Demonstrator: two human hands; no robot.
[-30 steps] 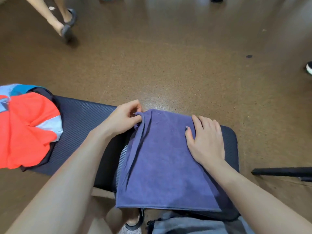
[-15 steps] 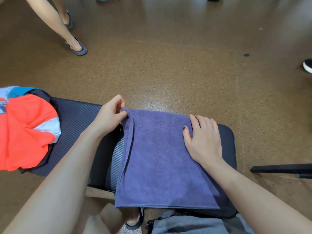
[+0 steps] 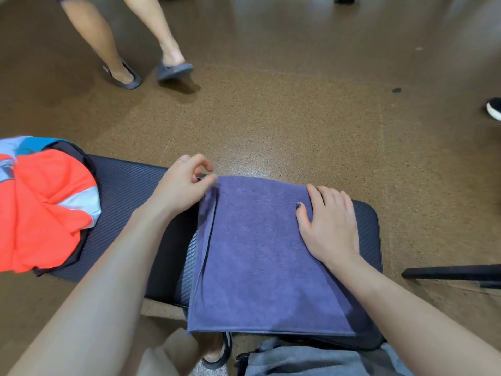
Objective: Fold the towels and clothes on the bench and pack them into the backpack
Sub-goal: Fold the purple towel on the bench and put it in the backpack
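Observation:
A folded purple towel [image 3: 257, 256] lies across the right end of the black padded bench [image 3: 130, 191], its near edge hanging over the front. My left hand [image 3: 187, 183] pinches the towel's far left corner with thumb and fingers. Flat on the towel's far right part, my right hand [image 3: 330, 226] presses it down. A pile of orange clothes [image 3: 40, 210] with grey stripes sits on the bench's left end. Below the bench, at the frame's bottom, a grey backpack [image 3: 306, 360] shows in part.
Another person's legs in grey slip-on shoes [image 3: 173, 70] walk across the brown floor beyond the bench. A dark shoe [image 3: 493, 108] shows at the right edge. A black bar [image 3: 452, 274] juts in from the right, near the bench end.
My left hand has drawn the towel's far left corner leftward, flattening the bunched left edge. The right hand has stayed put. The walking person has moved rightward across the floor.

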